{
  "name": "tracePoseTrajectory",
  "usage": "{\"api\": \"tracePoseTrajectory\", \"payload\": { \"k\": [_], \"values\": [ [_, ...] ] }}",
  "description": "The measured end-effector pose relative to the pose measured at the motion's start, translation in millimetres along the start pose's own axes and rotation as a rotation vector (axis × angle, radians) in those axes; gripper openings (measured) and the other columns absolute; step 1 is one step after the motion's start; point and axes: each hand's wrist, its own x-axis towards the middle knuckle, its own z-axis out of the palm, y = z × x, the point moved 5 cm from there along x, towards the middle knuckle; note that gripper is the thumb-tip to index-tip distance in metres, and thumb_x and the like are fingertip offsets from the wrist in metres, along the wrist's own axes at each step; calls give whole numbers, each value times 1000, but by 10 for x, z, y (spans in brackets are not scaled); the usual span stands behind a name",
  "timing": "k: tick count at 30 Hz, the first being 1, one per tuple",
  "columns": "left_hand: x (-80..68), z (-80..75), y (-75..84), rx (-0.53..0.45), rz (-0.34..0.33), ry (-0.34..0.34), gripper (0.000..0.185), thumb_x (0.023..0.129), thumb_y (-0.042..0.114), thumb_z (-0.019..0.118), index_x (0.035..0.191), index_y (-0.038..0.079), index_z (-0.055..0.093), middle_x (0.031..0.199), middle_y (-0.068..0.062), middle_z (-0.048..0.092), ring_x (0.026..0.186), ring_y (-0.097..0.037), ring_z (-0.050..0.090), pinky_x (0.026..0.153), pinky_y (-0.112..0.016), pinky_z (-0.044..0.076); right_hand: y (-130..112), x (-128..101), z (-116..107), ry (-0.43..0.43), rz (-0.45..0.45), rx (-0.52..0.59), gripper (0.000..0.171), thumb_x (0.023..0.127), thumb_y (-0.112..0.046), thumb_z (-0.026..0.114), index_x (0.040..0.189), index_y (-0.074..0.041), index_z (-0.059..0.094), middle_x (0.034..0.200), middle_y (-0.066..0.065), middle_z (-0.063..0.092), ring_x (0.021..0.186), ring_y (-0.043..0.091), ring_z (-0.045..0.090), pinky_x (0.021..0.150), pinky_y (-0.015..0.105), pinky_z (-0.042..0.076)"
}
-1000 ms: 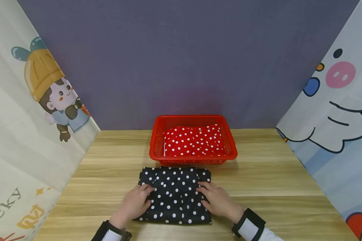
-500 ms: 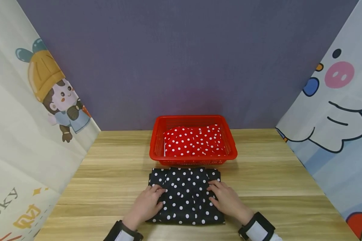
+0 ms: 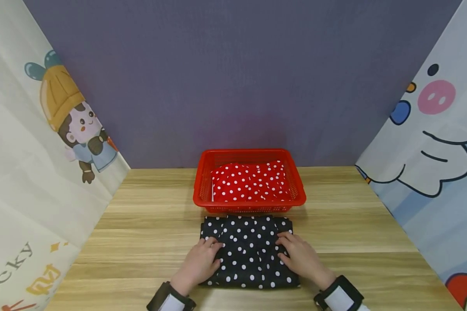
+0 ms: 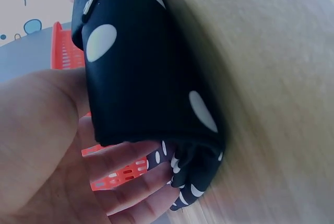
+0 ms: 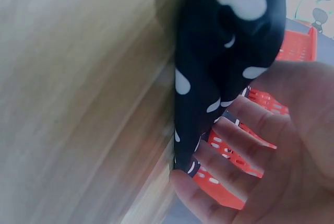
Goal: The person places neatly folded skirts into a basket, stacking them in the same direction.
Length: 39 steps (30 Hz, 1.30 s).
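Note:
A folded black cloth with white dots (image 3: 249, 252) lies on the table, its layers stacked in a rough rectangle. My left hand (image 3: 202, 261) rests on its left side, fingertips and thumb on the upper layer. On the opposite side, my right hand (image 3: 301, 259) touches the cloth in the same manner. Seen from the left wrist, the fingers (image 4: 141, 185) stretch along the bundle's edge, where the folds show. In the right wrist view the fingers (image 5: 229, 169) are spread and only lightly bent beside the cloth. The cloth's underside is hidden.
Just behind the cloth stands a red plastic basket (image 3: 249, 208) holding a folded red cloth with white dots (image 3: 251, 183). The wooden table (image 3: 354, 229) ends at a dark grey backdrop (image 3: 237, 77). Printed curtains (image 3: 11, 172) flank both sides.
Both hands have moved to the right together, and the black dotted cloth has slid right with them, now in front of the basket. The basket has stayed put.

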Motion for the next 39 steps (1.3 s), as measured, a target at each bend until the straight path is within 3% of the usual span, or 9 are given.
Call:
{"api": "tracePoseTrajectory", "payload": {
  "k": [8,18,30,39],
  "values": [
    [42,-27,4,-16,-7,-22,36,76,27,72,108,10,66,101,-6,59,83,-20,52,69,-34,48,-10,4,-45,-24,11,21,29,77,-24,73,102,-12,65,118,9,58,105,25,57,85,45,49],
    [173,-65,-45,-21,-24,-14,38,75,27,73,108,10,65,97,-7,61,79,-20,56,68,-34,50,-60,97,-135,10,44,52,34,78,-21,72,107,-9,63,106,6,61,92,19,60,81,38,51],
    [392,-97,-125,-26,-165,51,39,72,26,76,103,4,64,92,-14,60,72,-26,57,59,-39,51,-35,229,-213,106,104,49,41,75,-16,75,110,-1,60,102,16,58,81,23,60,73,38,53],
    [412,-118,-203,-72,-303,-49,51,70,29,78,107,-2,60,99,-19,54,74,-26,56,62,-40,52,24,274,-232,46,212,22,52,78,-20,71,118,7,54,108,25,53,89,34,59,77,47,51]
  ]
}}
